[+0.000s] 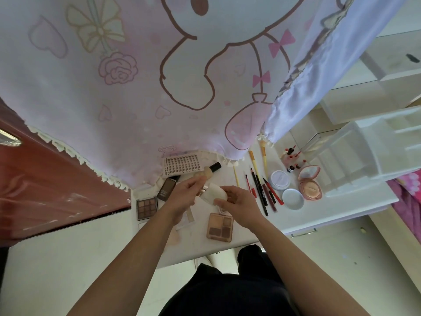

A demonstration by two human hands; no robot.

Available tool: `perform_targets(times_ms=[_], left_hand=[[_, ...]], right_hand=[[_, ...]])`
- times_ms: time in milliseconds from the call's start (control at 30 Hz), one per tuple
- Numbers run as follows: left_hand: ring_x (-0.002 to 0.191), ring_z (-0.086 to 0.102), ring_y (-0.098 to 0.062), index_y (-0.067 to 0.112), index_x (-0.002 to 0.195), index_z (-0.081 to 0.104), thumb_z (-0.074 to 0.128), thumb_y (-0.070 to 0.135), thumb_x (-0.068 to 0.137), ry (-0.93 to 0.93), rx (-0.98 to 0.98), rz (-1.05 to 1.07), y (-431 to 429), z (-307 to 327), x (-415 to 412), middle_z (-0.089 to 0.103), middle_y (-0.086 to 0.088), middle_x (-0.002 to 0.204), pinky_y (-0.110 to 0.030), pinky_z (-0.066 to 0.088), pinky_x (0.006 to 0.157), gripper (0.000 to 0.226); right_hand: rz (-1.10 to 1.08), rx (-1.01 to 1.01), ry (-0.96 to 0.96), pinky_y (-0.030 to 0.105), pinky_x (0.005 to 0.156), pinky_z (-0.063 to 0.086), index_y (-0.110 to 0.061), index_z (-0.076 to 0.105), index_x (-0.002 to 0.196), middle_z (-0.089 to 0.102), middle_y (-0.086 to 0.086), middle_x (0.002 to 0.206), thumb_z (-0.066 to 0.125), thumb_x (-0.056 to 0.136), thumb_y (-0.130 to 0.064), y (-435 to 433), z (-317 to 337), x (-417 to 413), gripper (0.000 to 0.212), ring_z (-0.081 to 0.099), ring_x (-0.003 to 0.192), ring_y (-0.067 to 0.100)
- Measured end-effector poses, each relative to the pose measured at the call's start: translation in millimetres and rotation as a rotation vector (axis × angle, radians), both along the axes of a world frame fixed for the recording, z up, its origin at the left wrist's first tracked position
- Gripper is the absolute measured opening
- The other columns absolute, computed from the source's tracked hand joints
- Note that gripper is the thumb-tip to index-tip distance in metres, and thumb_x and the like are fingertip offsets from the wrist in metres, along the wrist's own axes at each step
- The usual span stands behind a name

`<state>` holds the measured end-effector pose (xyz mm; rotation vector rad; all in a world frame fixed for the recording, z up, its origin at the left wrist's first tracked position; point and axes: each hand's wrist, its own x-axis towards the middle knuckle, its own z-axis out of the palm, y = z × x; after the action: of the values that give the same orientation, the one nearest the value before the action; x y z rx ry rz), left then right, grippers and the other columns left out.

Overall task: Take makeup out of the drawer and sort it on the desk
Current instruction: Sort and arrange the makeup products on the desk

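Currently: my left hand (185,192) has fingers curled round the gold-collar end of the cream bottle (213,194). My right hand (241,201) wraps the base end. The bottle is tilted, held just above the desk (341,201), not yet set down.

Nearby: four-pan palette (220,225) just below my right hand, black-capped bottle (210,170) just beyond my left, liner pencils (259,190) to the right.

Risks, in my judgement:
- Grip slips w/ a two-hand transfer, so the bottle drops onto the palette and cracks the pans.
- Collar twists loose and product leaks.
- Right wrist sweeps the pencils and spoils the sorted row.
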<state>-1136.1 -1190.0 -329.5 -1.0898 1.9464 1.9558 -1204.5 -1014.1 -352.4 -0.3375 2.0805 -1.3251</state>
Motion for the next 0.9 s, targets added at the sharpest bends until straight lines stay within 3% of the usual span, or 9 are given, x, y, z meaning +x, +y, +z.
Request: perform_targets(times_ms=[133, 233, 300, 400, 467, 533, 667, 800, 900], left_hand=[[0.064, 0.059, -0.021, -0.001, 0.066, 0.064, 0.059, 0.067, 0.084, -0.114, -0.391, -0.066, -4, -3, -2, 0.063, -0.008, 0.065, -0.034, 0.046, 0.066, 0.071], [0.07, 0.065, -0.022, -0.001, 0.068, 0.069, 0.042, 0.072, 0.09, -0.156, -0.451, -0.064, 2, 4, -6, 0.07, -0.007, 0.067, -0.037, 0.051, 0.073, 0.081], [0.083, 0.064, -0.021, 0.004, 0.084, 0.067, 0.039, 0.067, 0.094, -0.111, -0.423, -0.025, 6, 6, -9, 0.069, -0.006, 0.083, -0.038, 0.049, 0.077, 0.069], [0.102, 0.059, -0.015, 0.026, 0.108, 0.065, 0.05, 0.028, 0.1, 0.06, -0.15, 0.054, 2, 11, -11, 0.065, 0.005, 0.111, -0.033, 0.047, 0.085, 0.017], [0.103, 0.059, -0.016, 0.026, 0.111, 0.07, 0.047, 0.009, 0.097, 0.114, -0.03, 0.003, -2, 14, -10, 0.067, 0.006, 0.116, -0.034, 0.048, 0.087, 0.033], [0.102, 0.06, -0.013, 0.023, 0.112, 0.073, 0.048, 0.008, 0.096, 0.112, -0.033, -0.04, -3, 17, -10, 0.068, 0.005, 0.118, -0.031, 0.048, 0.084, 0.033], [0.101, 0.059, -0.005, 0.025, 0.118, 0.07, 0.058, 0.033, 0.098, 0.108, -0.091, -0.112, -2, 22, -12, 0.065, 0.012, 0.118, -0.025, 0.047, 0.088, 0.025], [0.086, 0.056, -0.013, 0.027, 0.108, 0.072, 0.059, 0.02, 0.097, 0.162, -0.03, -0.11, -6, 22, -13, 0.067, 0.003, 0.101, -0.026, 0.044, 0.073, 0.018], [0.081, 0.055, -0.014, 0.029, 0.109, 0.071, 0.065, 0.021, 0.095, 0.133, -0.079, -0.172, -9, 19, -12, 0.068, -0.005, 0.107, -0.028, 0.049, 0.07, 0.018]], right_hand=[[-0.055, -0.044, -0.016, 0.023, 0.076, 0.06, -0.024, 0.071, 0.113, 0.074, -0.006, 0.102, 0.082, 0.081, -0.019, 1, -2, 2, 0.035, 0.071, 0.09, 0.003], [-0.082, -0.06, -0.033, 0.028, 0.078, 0.061, -0.023, 0.072, 0.114, 0.074, -0.004, 0.103, 0.082, 0.08, -0.019, -2, -5, 2, 0.036, 0.071, 0.091, 0.006], [-0.117, -0.093, -0.076, 0.034, 0.078, 0.062, -0.021, 0.071, 0.116, 0.075, -0.001, 0.104, 0.082, 0.08, -0.018, -2, -6, -1, 0.037, 0.072, 0.093, 0.012], [-0.124, -0.114, -0.114, 0.033, 0.081, 0.061, -0.019, 0.071, 0.116, 0.075, 0.001, 0.104, 0.082, 0.081, -0.014, 1, -6, -7, 0.037, 0.072, 0.094, 0.015], [-0.099, -0.096, -0.114, 0.032, 0.082, 0.061, -0.02, 0.071, 0.116, 0.075, -0.001, 0.104, 0.081, 0.081, -0.015, 5, -6, -11, 0.037, 0.072, 0.094, 0.013], [-0.078, -0.076, -0.115, 0.033, 0.082, 0.061, -0.023, 0.071, 0.114, 0.075, -0.004, 0.103, 0.082, 0.08, -0.016, 7, -8, -14, 0.036, 0.072, 0.094, 0.011], [-0.025, -0.089, -0.152, 0.036, 0.081, 0.062, -0.026, 0.07, 0.111, 0.074, 0.0, 0.106, 0.081, 0.082, -0.013, 6, -8, -9, 0.034, 0.072, 0.098, 0.014], [-0.112, -0.154, -0.21, 0.032, 0.078, 0.061, -0.021, 0.071, 0.114, 0.076, 0.0, 0.103, 0.081, 0.082, -0.014, 9, -4, -10, 0.034, 0.074, 0.092, 0.019], [-0.108, -0.165, -0.223, 0.025, 0.077, 0.058, -0.02, 0.071, 0.115, 0.076, 0.0, 0.104, 0.081, 0.081, -0.013, 16, -2, -16, 0.035, 0.074, 0.094, 0.017]])
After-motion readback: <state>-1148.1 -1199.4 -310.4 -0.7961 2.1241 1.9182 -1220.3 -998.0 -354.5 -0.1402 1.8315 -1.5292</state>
